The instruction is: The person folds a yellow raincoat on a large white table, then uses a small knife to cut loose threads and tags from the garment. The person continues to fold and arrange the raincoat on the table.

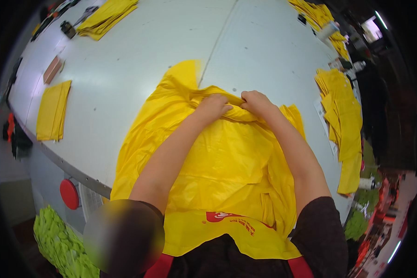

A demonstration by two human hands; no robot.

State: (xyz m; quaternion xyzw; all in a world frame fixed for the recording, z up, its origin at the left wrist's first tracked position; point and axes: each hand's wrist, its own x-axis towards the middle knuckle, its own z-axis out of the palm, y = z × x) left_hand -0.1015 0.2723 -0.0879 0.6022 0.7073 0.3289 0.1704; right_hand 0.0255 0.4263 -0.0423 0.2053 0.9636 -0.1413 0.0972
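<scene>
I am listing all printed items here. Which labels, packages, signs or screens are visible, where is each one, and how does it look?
Printed mark: red, on the yellow garment's near edge, by the person's body.
Paper sheet: white, on the table's front side, beside a round red button.
Flat box: brown, rectangular, far left on the table.
Screen: bright, far right background; details unclear.

Both bare forearms reach forward from the lower edge and converge, the left hand (212, 107) and right hand (257, 103) lying just beside each other, knuckles up, fingers curled down and closed in a pinching grip.
</scene>
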